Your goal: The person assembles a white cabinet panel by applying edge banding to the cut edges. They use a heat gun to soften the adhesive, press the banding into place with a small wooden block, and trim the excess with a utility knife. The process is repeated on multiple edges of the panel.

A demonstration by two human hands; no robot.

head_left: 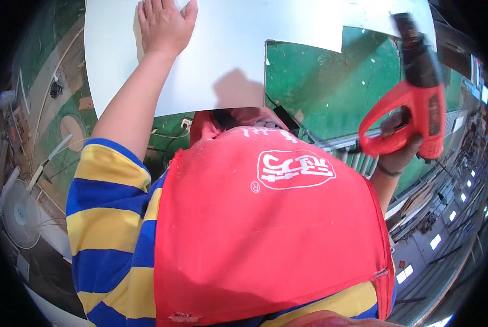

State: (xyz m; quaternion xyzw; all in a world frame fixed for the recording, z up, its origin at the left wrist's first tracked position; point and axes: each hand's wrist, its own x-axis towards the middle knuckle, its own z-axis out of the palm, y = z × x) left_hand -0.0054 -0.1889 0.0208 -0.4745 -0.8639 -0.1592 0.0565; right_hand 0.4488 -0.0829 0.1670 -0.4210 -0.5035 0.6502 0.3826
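A large white sheet (222, 49) lies across the green surface (315, 92), with a stepped edge on its right side. My left hand (167, 24) rests flat on the sheet near the top of the view, thumb out to the side; its fingertips reach the picture's edge. On the right, my right hand (399, 158) grips the handle of a red-and-black heat gun (418, 103). The tool is raised, its dark nozzle toward the top, slightly blurred. Part of my right hand is hidden behind the tool's handle.
A white fan (20, 212) stands at the far left. Close to my front, a white plug (186, 123) with a cable shows beneath the sheet's near edge. Metal bars (358, 162) lie near my right arm. My red apron (265, 229) fills the lower middle.
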